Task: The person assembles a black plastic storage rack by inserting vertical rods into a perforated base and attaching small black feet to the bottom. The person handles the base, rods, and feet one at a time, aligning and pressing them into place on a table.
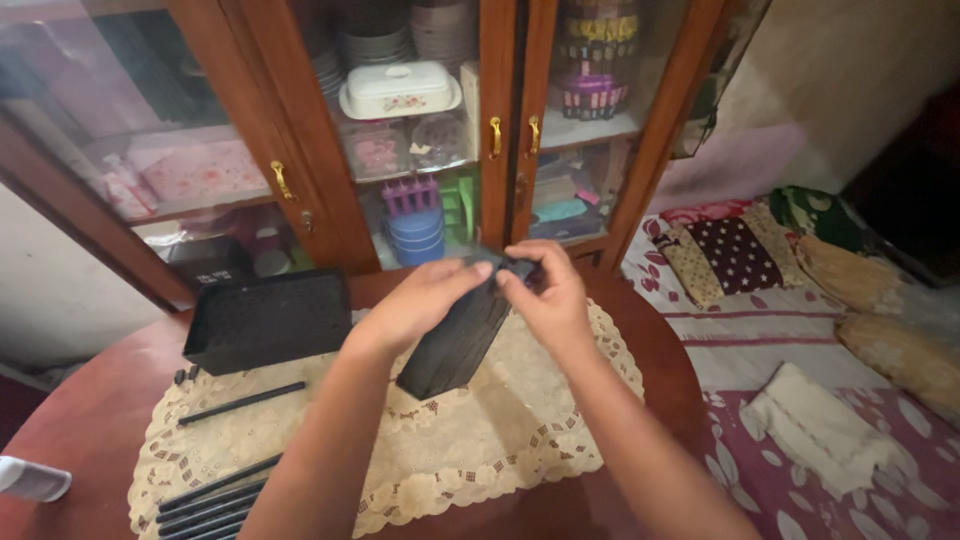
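Item: black panel stack (pixel 455 340), tilted, lower end on lace mat (pixel 500 420), counter centre. I see left hand (pixel 420 300) and right hand (pixel 550 295), fingers closed on its top end. Black tray (pixel 265 320) left; rods (pixel 215 495) near edge.

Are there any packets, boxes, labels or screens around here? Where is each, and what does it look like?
No screens or readable labels show.
Black stack: flat dark pieces, held upright over the lace mat by the left hand and right hand.
Black tray: open, rectangular, on the table's left.
White lidded dish: oblong, flower print, on a cabinet shelf.
Blue round tubs: stacked, low in the cabinet.
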